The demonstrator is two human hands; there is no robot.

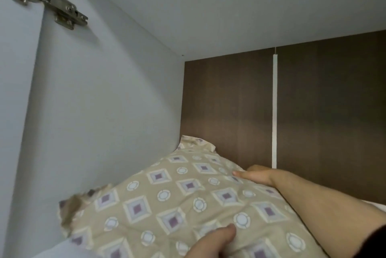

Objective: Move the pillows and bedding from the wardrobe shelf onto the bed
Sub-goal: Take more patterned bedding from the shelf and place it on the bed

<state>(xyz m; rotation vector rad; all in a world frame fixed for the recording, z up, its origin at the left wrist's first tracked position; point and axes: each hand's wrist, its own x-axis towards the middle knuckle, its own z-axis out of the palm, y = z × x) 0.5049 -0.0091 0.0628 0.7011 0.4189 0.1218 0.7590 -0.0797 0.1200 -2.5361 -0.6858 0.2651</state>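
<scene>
A beige pillow (177, 201) with purple squares and pale circles lies inside the wardrobe compartment, against its left wall. My right hand (255, 176) reaches over the pillow's far right side, thumb on top, fingers hidden behind it. My left hand (213, 243) grips the pillow's near edge at the bottom of the view, thumb pressed into the fabric. The bed is out of view.
The wardrobe's pale left wall (94, 111) and top panel (229, 6) close in tightly. A dark brown back panel (334, 111) with a white vertical strip (274, 111) stands behind. A metal door hinge (50, 0) sits at the upper left. White bedding (62, 251) shows under the pillow.
</scene>
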